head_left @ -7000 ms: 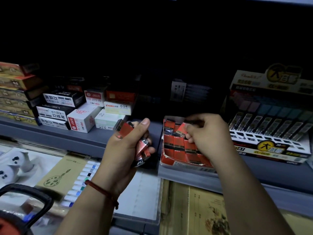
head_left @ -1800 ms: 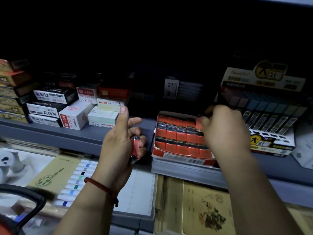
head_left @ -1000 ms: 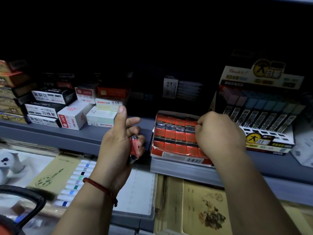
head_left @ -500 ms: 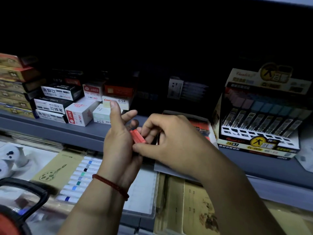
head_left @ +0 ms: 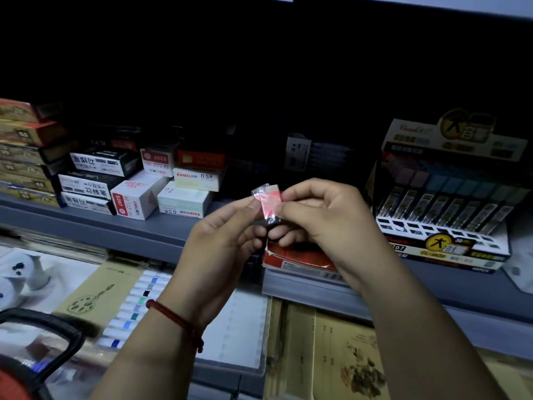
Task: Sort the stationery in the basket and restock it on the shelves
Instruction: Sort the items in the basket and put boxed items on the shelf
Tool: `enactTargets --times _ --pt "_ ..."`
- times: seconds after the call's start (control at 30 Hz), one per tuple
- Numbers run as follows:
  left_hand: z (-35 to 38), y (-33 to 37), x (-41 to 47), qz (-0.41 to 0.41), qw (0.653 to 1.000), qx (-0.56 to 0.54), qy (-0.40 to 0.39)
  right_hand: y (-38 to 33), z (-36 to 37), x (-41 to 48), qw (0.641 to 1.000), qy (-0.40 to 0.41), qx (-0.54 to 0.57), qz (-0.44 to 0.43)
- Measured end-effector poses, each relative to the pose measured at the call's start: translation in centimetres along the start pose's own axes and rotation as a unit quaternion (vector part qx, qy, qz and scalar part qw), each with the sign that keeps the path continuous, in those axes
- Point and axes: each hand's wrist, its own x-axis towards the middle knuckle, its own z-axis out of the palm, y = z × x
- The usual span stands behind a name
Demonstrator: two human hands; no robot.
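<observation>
Left hand (head_left: 222,241), right hand (head_left: 326,223) pinch packet (head_left: 269,202) before red box (head_left: 294,258); display (head_left: 444,209) beside.

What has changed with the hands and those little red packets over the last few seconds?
The right hand left the red cardboard tray and came over to the left hand; both now pinch one small red plastic-wrapped packet. The left hand held several before. The stacked boxes on the grey shelf stayed put.
</observation>
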Motion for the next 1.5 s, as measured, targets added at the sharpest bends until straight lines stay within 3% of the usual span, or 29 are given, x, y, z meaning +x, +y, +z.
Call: enactTargets --times 0.2,0.37,0.6,0.87,0.97,1.1,1.2,1.27,1.37,1.5 --pt "0.2 -0.4 0.1 0.02 0.999 -0.013 0.039 0.2 -0.1 0.1 0.997 -0.017 0.041 0.06" --pt "0.2 -0.2 0.2 0.024 0.996 -0.015 0.088 0.5 -0.9 0.9 0.995 0.069 0.051 0.052" --pt "0.4 -0.1 0.0 0.026 0.995 0.03 0.092 2.2 -1.3 1.2 0.972 0.068 -0.224 -0.01" --pt "0.3 -0.1 -0.1 0.016 0.995 0.056 0.076 3.6 -0.5 1.9 0.949 0.09 -0.298 -0.044" --pt "0.2 -0.2 -0.1 0.018 0.995 0.061 0.07 3.6 -0.5 1.8 0.947 0.115 -0.296 -0.042" --pt "0.0 -0.3 -0.1 0.018 0.995 0.08 0.06 3.3 -0.8 1.6 0.952 0.087 -0.293 -0.031" --pt "-0.1 -0.3 0.0 0.016 0.994 0.102 0.047 2.8 -1.0 1.6 0.974 0.082 -0.204 -0.056" --pt "-0.2 -0.4 0.0 0.017 0.992 0.122 0.033 2.1 -1.1 1.5 0.991 0.039 -0.115 -0.052" --pt "-0.2 -0.4 0.0 0.024 0.988 0.155 0.009 1.6 -1.4 1.0 0.994 -0.026 -0.098 -0.044" --pt "-0.1 -0.5 -0.2 0.034 0.985 0.169 0.019 2.1 -2.1 1.4 0.989 0.063 -0.129 -0.02"
